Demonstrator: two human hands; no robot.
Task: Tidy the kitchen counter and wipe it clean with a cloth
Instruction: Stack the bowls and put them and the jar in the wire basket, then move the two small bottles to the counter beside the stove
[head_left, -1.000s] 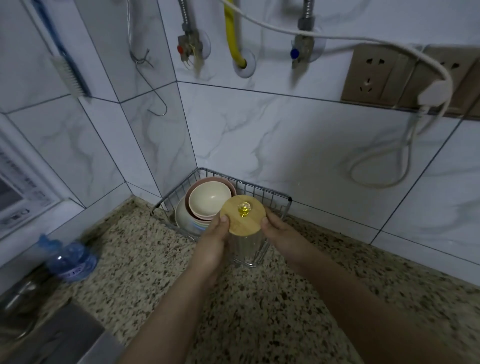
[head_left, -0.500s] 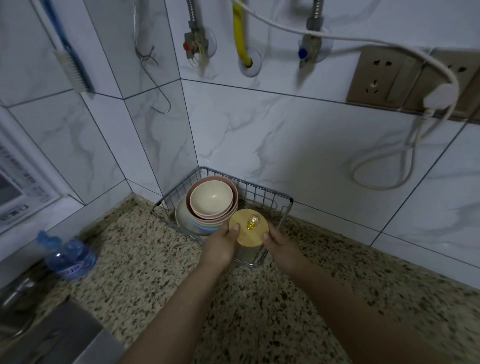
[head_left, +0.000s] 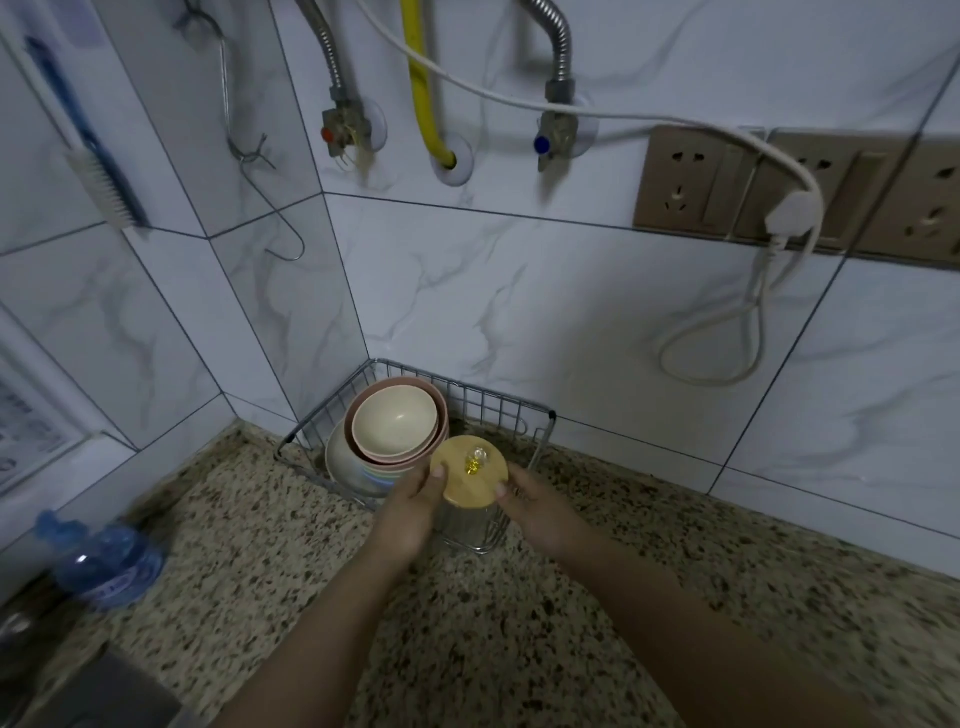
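Observation:
A clear glass jar (head_left: 467, 522) with a round wooden lid (head_left: 470, 475) and a yellow knob sits inside the wire basket (head_left: 498, 410) in the counter corner. My left hand (head_left: 410, 512) grips the jar's left side, thumb on the lid edge. My right hand (head_left: 540, 512) holds its right side. Stacked bowls (head_left: 397, 423), cream inside pink, fill the basket's left half, touching the jar. No cloth is in view.
The speckled granite counter (head_left: 519, 649) runs toward me. A blue plastic bottle (head_left: 98, 564) lies at the left by the sink edge (head_left: 104, 691). A white cord (head_left: 737, 338) hangs from the wall sockets (head_left: 727, 192). Pipes and a brush (head_left: 98, 171) hang on the tiled wall.
Both hands have lowered the lidded jar into the right half of the wire basket, beside the bowls. The view has tilted up slightly.

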